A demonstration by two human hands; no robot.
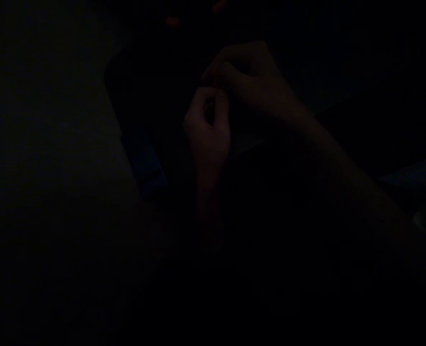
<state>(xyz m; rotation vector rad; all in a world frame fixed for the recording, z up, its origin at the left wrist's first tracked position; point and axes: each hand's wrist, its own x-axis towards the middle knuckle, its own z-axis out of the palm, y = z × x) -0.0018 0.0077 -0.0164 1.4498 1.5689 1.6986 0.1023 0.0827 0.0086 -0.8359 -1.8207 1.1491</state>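
Note:
The picture is very dark, and little detail shows. My left hand [209,115] is near the middle, its thumb and fingers closed in a pinch. Just above it and to the right, my right hand [247,74] is also pinched, with its fingertips close to those of my left hand. A faint reddish spot [216,80] shows by the fingertips, too dim to name. Whatever the fingers hold, if anything, is hidden in the dark. Both hands are over a dark surface with a rounded corner [117,72].
A dark blue rectangular object [142,158] lies left of my left hand, at the dark surface's edge. Two small orange spots, one an orange blur [173,21], show at the top. A bluish wedge shape [418,172] is at the right edge. Paler floor or ground [36,105] fills the left.

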